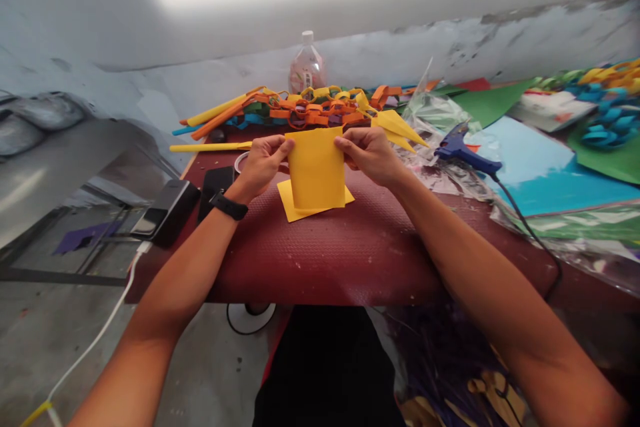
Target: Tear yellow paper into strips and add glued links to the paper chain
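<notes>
A black wristband and black clothing show.

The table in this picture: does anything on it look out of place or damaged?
Yes, slightly: on the right, the blue glue gun lies among crumpled clear plastic, which seems an odd place for a hot tool.

Lower yellow sheet partly hidden

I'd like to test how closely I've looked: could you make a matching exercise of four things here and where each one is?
1. Upper yellow sheet
2. Glue gun
3. Bottle
4. Wristband

A. Behind the paper chains
B. Between the left hand and the right hand
C. Around the left wrist
D. On the table's right side

Pairs: 1-B, 2-D, 3-A, 4-C
</notes>
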